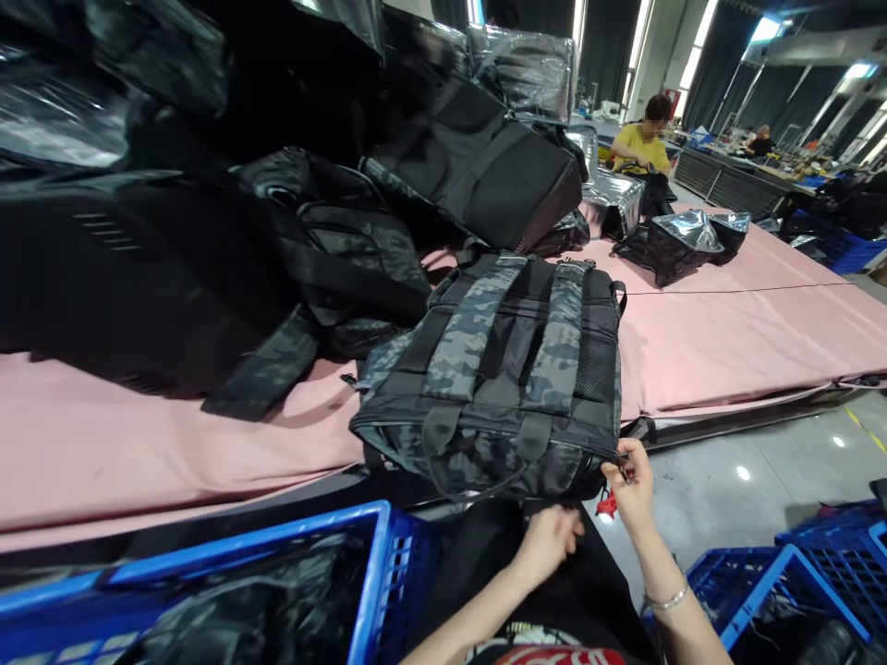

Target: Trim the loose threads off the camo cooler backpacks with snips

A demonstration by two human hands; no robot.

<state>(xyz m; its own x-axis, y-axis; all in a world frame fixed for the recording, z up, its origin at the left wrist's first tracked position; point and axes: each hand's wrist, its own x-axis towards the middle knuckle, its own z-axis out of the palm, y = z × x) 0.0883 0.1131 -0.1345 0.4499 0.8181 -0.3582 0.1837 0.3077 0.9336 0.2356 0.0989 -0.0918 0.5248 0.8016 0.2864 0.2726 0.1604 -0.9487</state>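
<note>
A camouflage backpack (516,369) lies on the pink-covered table (748,342) in front of me, shoulder straps facing up and its near end at the table edge. My right hand (632,482) is at the bag's near right corner, thumb and fingers pinched together. A small red-and-metal tool (607,504) shows in that hand; its exact kind is unclear. Below the bag's near edge, my left hand (551,543) hovers over my lap with fingers curled. Whatever it may hold is hidden.
More black and camouflage bags (478,157) are piled at the left and back. A blue crate (384,573) stands at my left, other blue crates (783,582) at my right. Silver-lined bags (686,235) lie farther along the table, near a person in yellow (641,146).
</note>
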